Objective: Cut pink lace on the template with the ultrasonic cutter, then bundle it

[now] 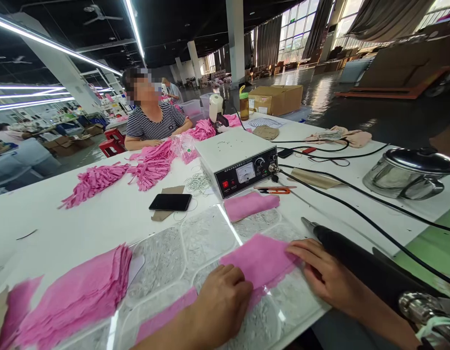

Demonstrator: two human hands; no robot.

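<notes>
My left hand (221,304) rests with fingers curled on the near edge of a pink fabric piece (261,260). It lies flat on a clear glass plate (174,253) set on the white table (82,223). The same piece's right end is pressed down by my right hand (325,274), fingers flat and together. A black handheld tool with a metal tip (341,248) lies just right of my right hand. Another folded pink piece (250,204) sits farther back. A pink strip (163,318) lies near my left forearm.
A stack of pink fabric (75,291) lies at the left. A white control box with a meter (239,165), a black phone (170,201), black cables (356,211), orange snips (276,190) and a metal pot (410,175) stand behind. A person in a striped shirt (152,121) sits across among pink bundles (97,180).
</notes>
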